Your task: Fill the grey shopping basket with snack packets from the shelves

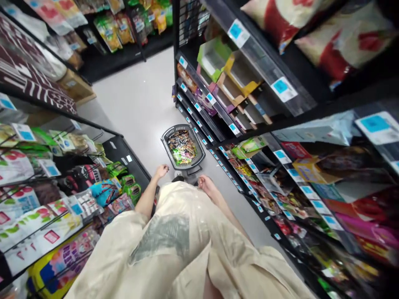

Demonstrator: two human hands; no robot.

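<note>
The basket [183, 148] stands on the floor [140, 99] of the aisle, already heaped with small packets, and many more goods sit on the shelves [215, 104] to either side of it. Both hands hang just short of the basket; the left hand [162, 170] looks loosely curled and the right hand [205, 182] relaxed, neither holding anything. Beyond the basket the floor runs open between the shelf edges.

One head-worn camera looks steeply down the person's front at the aisle floor [137, 104], shelves [218, 104] rising on both sides, basket [183, 146] near
</note>
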